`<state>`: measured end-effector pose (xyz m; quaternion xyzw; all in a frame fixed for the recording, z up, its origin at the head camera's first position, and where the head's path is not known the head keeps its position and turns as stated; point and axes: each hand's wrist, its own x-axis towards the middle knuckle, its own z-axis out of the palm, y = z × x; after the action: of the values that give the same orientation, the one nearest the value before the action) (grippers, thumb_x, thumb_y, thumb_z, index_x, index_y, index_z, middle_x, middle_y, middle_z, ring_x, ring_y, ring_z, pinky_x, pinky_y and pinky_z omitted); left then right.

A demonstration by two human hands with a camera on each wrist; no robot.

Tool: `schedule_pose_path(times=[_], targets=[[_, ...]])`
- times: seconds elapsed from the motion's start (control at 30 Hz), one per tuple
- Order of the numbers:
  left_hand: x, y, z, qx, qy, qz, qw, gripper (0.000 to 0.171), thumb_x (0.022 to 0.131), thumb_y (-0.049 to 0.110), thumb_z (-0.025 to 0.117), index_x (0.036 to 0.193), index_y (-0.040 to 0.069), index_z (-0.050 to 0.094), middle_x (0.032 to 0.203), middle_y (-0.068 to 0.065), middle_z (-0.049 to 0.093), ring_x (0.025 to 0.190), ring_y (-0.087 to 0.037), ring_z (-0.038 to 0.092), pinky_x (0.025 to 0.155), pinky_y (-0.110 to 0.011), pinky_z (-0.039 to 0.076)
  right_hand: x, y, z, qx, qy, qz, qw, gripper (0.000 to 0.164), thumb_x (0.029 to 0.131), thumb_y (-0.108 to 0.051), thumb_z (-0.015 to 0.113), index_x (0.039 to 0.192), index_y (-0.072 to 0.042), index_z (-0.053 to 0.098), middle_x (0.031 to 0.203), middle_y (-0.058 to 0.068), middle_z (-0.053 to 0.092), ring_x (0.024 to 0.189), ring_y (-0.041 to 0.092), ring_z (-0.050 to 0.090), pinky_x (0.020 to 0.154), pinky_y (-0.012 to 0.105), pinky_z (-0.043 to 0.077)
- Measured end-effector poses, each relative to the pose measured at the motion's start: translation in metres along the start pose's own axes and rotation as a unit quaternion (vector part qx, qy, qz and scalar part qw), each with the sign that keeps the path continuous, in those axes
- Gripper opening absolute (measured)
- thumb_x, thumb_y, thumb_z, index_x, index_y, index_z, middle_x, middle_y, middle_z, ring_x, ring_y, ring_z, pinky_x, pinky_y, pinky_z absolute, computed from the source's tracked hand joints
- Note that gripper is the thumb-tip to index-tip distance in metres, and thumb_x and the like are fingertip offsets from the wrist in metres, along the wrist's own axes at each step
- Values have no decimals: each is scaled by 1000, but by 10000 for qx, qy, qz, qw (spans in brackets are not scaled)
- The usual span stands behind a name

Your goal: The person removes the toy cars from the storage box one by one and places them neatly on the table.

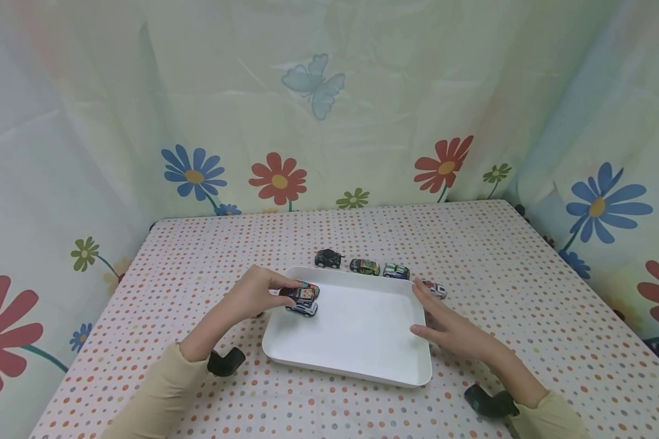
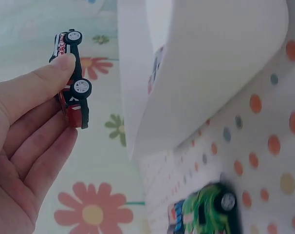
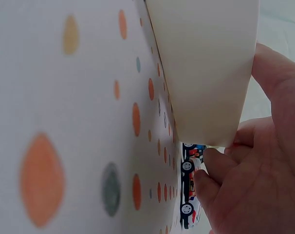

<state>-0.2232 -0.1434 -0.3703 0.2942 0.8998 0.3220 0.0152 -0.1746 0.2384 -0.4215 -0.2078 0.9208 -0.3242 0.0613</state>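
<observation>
My left hand point(image 1: 252, 294) pinches a dark toy car with red parts point(image 2: 73, 73) between thumb and fingers, over the left end of a white tray point(image 1: 357, 329). In the head view a multicoloured toy car point(image 1: 311, 285) and a white-and-blue toy car point(image 1: 304, 310) sit in the tray beside it, partly covered by the held car. My right hand point(image 1: 453, 326) holds the tray's right wall near the far corner, thumb over the rim and fingers outside. Close beyond those fingers stands a white-and-red toy car point(image 3: 191, 195).
Behind the tray stand a black toy car point(image 1: 328, 258), a green-and-orange one point(image 1: 365, 266) and a green-and-white one point(image 1: 397, 271). Outside its left end is a green toy car point(image 2: 206, 209). A dotted cloth point(image 1: 472, 238) covers the table; flowered curtains point(image 1: 362, 110) hang around it.
</observation>
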Motion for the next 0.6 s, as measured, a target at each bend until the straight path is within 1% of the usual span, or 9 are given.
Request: schedule_pose_path(times=[0.07,0.13,0.23,0.3,0.5,0.6], targets=[[-4,-3,-7,-10,117,-109,9999,33,74,14,80,107,11,73,102,-3,69,95,-19,64,77,-36,53,0,0,0,-24,0,22,10000,86,90,-37,62,148,3,12,152,24,-1,135,45,4,100,65,15],[-7,-7,-13,32,224,-225,9995,32,75,13,80,106,11,73,100,-3,69,93,-18,65,75,-34,53,0,0,0,-46,-1,44,10000,86,90,-37,62,148,3,12,152,24,0,135,45,4,100,65,14],[-15,-14,-20,34,284,-400,9988,32,76,12,79,107,8,73,99,-5,69,90,-20,66,73,-31,54,1,0,1,-26,8,35,10000,86,90,-37,62,148,4,12,152,24,0,135,45,4,100,65,14],[-21,-19,-24,14,344,-505,9981,32,76,11,78,107,7,72,99,-6,69,90,-21,66,73,-32,54,1,1,1,-9,1,16,10000,86,90,-37,62,148,4,12,152,24,0,135,45,4,100,65,14],[-40,-43,-37,175,624,-740,9951,34,76,13,78,108,4,71,100,-10,69,92,-26,65,76,-39,53,1,2,1,20,1,-10,10000,86,90,-35,62,148,4,12,152,25,0,135,45,4,100,65,14],[-45,-54,-47,225,713,-851,9936,34,77,12,78,108,3,71,100,-13,68,92,-28,65,75,-38,53,1,2,1,28,2,-3,10000,86,90,-35,62,148,4,12,152,24,0,135,45,4,100,65,13]])
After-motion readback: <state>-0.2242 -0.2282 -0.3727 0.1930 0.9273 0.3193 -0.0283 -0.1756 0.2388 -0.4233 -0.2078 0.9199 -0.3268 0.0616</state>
